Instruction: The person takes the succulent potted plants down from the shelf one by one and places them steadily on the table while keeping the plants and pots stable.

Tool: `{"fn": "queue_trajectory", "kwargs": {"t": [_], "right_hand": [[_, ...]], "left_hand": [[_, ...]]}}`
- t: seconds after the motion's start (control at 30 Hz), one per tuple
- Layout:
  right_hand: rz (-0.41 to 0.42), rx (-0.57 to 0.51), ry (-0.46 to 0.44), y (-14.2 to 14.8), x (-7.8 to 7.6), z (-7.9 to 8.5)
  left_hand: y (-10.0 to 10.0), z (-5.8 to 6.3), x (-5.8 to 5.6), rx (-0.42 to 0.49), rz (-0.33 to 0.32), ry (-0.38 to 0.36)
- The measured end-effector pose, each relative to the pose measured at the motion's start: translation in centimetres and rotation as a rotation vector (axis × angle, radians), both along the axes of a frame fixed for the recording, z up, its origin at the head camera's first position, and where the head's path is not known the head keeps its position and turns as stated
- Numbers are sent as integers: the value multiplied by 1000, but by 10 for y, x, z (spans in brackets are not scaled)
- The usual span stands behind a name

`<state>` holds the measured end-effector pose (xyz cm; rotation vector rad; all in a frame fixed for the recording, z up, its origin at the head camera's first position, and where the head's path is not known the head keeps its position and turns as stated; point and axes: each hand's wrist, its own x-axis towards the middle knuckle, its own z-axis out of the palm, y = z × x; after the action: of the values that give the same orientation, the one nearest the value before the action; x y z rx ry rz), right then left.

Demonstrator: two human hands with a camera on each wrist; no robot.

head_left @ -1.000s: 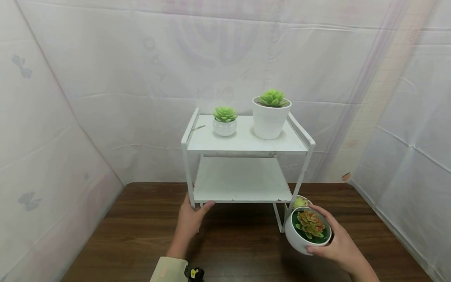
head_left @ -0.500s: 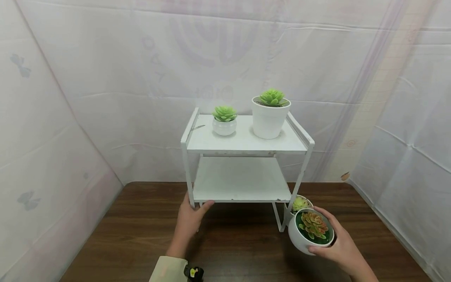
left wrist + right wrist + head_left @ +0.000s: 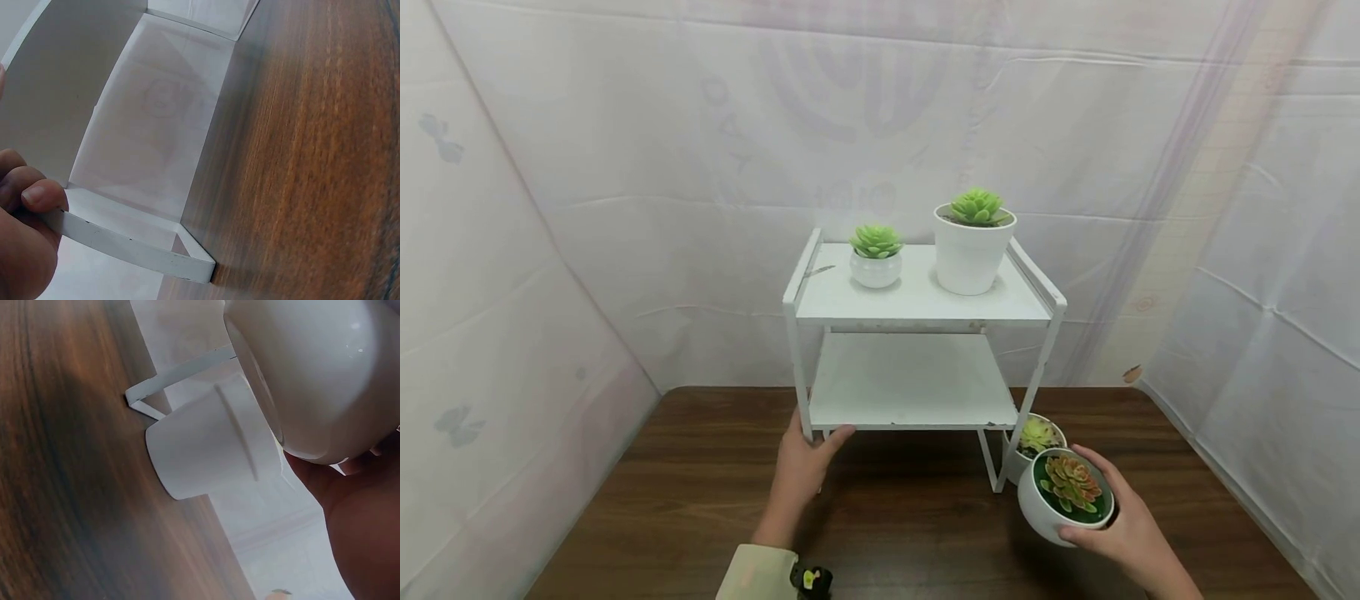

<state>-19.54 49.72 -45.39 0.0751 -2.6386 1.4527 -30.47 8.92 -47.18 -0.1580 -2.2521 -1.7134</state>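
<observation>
My left hand (image 3: 800, 468) grips the front left leg of a two-tier white shelf rack (image 3: 910, 383). In the left wrist view its fingers (image 3: 44, 195) curl round the leg (image 3: 125, 245). On the right, my right hand (image 3: 1133, 533) holds a round white potted succulent (image 3: 1039, 510) with orange-green leaves, tilted towards me. The right wrist view shows this pot (image 3: 319, 369) raised over the table, its underside in sight. Just behind it, a tapered white pot (image 3: 200, 444) with a pale green succulent (image 3: 1039, 435) stands on the table by the rack's right leg.
On the top shelf stand a small round potted succulent (image 3: 876, 268) and, to its right, a taller white potted succulent (image 3: 972, 258). Below, the lower shelf is bare. The dark wooden table (image 3: 700, 500) reaches back to a white cloth wall (image 3: 700, 250).
My right hand has moved slightly right and towards me with the round pot, so more of the pot behind shows. The left hand keeps its grip on the rack.
</observation>
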Motion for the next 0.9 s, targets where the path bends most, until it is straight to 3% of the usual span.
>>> {"fn": "queue_trajectory", "kwargs": {"t": [0.43,0.9], "right_hand": [[-13,8,-26,7,-1,-14],[-33,7,-76,9,-3,-21]], "left_hand": [[-1,0,1,21,-32,16],[-2,-1,-1,4,-15,-2]]}}
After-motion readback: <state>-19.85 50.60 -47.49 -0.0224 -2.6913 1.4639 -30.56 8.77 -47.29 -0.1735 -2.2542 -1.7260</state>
